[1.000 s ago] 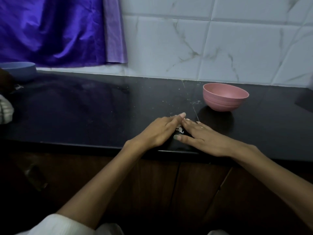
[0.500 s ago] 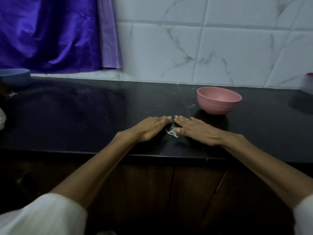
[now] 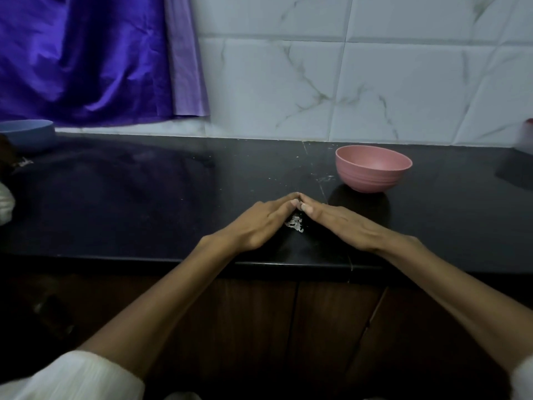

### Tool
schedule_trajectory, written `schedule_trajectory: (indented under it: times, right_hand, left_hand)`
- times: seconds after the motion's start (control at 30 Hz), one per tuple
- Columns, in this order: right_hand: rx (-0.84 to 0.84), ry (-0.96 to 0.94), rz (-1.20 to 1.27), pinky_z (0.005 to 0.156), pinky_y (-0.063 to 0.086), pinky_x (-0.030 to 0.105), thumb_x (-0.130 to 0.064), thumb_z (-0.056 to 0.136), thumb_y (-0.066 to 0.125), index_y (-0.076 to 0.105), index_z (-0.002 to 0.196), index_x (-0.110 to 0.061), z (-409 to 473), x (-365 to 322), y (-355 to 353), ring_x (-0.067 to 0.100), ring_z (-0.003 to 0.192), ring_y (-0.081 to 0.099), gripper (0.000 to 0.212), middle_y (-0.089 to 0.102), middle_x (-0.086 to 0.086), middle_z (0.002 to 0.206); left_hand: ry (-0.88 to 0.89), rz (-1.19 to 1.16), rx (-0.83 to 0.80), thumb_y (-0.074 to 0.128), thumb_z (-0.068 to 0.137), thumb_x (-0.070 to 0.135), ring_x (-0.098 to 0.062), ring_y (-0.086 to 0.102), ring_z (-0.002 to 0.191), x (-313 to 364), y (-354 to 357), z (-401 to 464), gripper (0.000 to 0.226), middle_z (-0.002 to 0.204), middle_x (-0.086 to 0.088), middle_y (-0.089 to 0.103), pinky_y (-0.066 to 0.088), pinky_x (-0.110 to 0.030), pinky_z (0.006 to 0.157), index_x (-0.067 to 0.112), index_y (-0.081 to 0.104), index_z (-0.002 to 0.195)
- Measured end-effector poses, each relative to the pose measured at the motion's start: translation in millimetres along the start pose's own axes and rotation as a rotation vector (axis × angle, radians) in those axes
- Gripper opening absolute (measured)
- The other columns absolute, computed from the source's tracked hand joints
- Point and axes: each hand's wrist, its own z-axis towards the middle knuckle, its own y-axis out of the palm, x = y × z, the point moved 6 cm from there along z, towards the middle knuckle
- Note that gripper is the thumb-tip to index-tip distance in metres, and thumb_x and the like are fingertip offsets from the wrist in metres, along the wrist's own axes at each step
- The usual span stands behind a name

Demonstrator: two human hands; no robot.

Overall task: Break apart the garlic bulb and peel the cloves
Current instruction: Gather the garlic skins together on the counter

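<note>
My left hand (image 3: 259, 223) and my right hand (image 3: 343, 223) lie flat on the black counter (image 3: 144, 203), fingers straight, fingertips touching each other in a wedge shape. Between the two hands sits a small heap of white garlic skin scraps (image 3: 294, 223). A pink bowl (image 3: 373, 168) stands on the counter just beyond my right hand; its inside is not visible. No whole garlic bulb or clove shows.
A blue bowl (image 3: 27, 137) stands at the far left by the wall, with dark and white objects (image 3: 5, 197) cut off at the left edge. Purple cloth (image 3: 86, 59) hangs over the tiled wall. A red-topped container (image 3: 526, 137) sits at the right edge.
Both hands slid forward and closed together, fingertips now touching, with the skin scraps gathered between them. The camera view shifted slightly.
</note>
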Motion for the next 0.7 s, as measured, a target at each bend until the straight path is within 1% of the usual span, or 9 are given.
schedule_trajectory:
  times: [0.07, 0.13, 0.17, 0.23, 0.33, 0.43, 0.5, 0.57, 0.7]
  right_hand:
    - [0.016, -0.009, 0.096, 0.123, 0.009, 0.032, -0.081, 0.085, 0.031, 0.019, 0.153, -0.042, -11.9, -0.1, -1.4, -0.002, 0.146, 0.017, 0.079, 0.027, -0.019, 0.158]
    - [0.005, -0.012, 0.21, 0.117, 0.011, 0.023, -0.083, 0.079, 0.033, 0.016, 0.152, -0.043, -25.7, -5.2, -4.3, -0.01, 0.139, 0.026, 0.085, 0.043, -0.019, 0.149]
    - [0.001, -0.014, 0.249, 0.114, 0.012, 0.021, -0.081, 0.08, 0.031, 0.015, 0.152, -0.043, -31.3, -7.5, -5.6, -0.017, 0.132, 0.031, 0.083, 0.049, -0.021, 0.144]
    - [0.016, -0.015, 0.281, 0.113, 0.013, 0.022, -0.073, 0.087, 0.029, 0.017, 0.152, -0.042, -35.8, -7.8, -7.0, -0.028, 0.121, 0.034, 0.073, 0.052, -0.022, 0.141]
    - [0.043, -0.015, 0.276, 0.114, 0.016, 0.02, -0.063, 0.088, 0.027, 0.024, 0.151, -0.039, -35.9, -8.7, -6.3, -0.018, 0.129, 0.034, 0.068, 0.049, -0.018, 0.145]
    - [0.035, -0.015, 0.27, 0.119, 0.018, 0.021, -0.069, 0.089, 0.031, 0.032, 0.152, -0.031, -32.4, -6.6, -4.5, -0.009, 0.136, 0.034, 0.074, 0.048, -0.013, 0.147]
    - [0.035, -0.019, 0.245, 0.121, 0.016, 0.027, -0.079, 0.082, 0.033, 0.033, 0.151, -0.031, -31.5, -5.3, -3.6, -0.008, 0.137, 0.035, 0.084, 0.05, -0.015, 0.145]
    - [0.04, -0.027, 0.232, 0.12, 0.015, 0.027, -0.083, 0.081, 0.031, 0.032, 0.151, -0.033, -31.8, -5.7, -2.9, -0.007, 0.138, 0.033, 0.086, 0.051, -0.017, 0.144]
    - [0.041, -0.028, 0.243, 0.117, 0.015, 0.021, -0.067, 0.088, 0.031, 0.028, 0.153, -0.03, -32.2, -7.5, -1.3, -0.003, 0.14, 0.032, 0.075, 0.048, -0.012, 0.148]
  left_hand:
    - [0.011, -0.065, 0.009, 0.028, 0.105, 0.043, -0.008, 0.037, 0.139, 4.3, 0.7, -11.0, 0.047, 0.149, 0.006, 0.046, 0.025, -0.014, 0.105, 0.027, 0.039, 0.149]
    - [-0.009, -0.158, 0.049, 0.032, 0.103, 0.048, -0.005, 0.042, 0.134, 5.0, -2.3, -22.1, 0.048, 0.142, 0.006, 0.054, 0.027, -0.01, 0.1, 0.026, 0.048, 0.143]
    - [-0.018, -0.212, 0.083, 0.035, 0.102, 0.051, -0.005, 0.046, 0.132, 6.8, -4.4, -27.5, 0.048, 0.138, 0.007, 0.057, 0.03, -0.013, 0.103, 0.026, 0.053, 0.139]
    - [-0.018, -0.377, 0.176, 0.042, 0.098, 0.056, -0.007, 0.057, 0.122, 15.0, -6.4, -41.1, 0.045, 0.128, 0.005, 0.065, 0.04, -0.028, 0.108, 0.027, 0.065, 0.124]
    - [-0.091, -0.796, 0.259, 0.048, 0.101, 0.036, -0.017, 0.069, 0.105, 29.0, 5.5, -65.6, 0.034, 0.109, -0.009, 0.073, 0.053, -0.038, 0.097, 0.01, 0.069, 0.109]
    - [-0.244, -1.166, 0.091, 0.045, 0.101, 0.024, -0.03, 0.07, 0.101, 38.8, 41.3, -85.6, 0.035, 0.107, -0.024, 0.071, 0.057, -0.039, 0.091, -0.004, 0.066, 0.105]
    - [-0.398, -1.353, -0.055, 0.044, 0.1, 0.02, -0.035, 0.069, 0.102, 37.6, 66.1, -94.7, 0.034, 0.11, -0.028, 0.069, 0.057, -0.04, 0.089, -0.006, 0.067, 0.103]
    - [-0.537, -1.48, -0.156, 0.042, 0.098, 0.016, -0.038, 0.067, 0.106, 32.2, 84.0, -99.4, 0.035, 0.114, -0.029, 0.066, 0.056, -0.042, 0.089, -0.008, 0.065, 0.108]
    - [-0.665, -1.626, -0.24, 0.038, 0.097, 0.009, -0.042, 0.061, 0.11, 21.1, 100.3, -100.4, 0.037, 0.12, -0.031, 0.063, 0.05, -0.048, 0.09, -0.013, 0.061, 0.117]
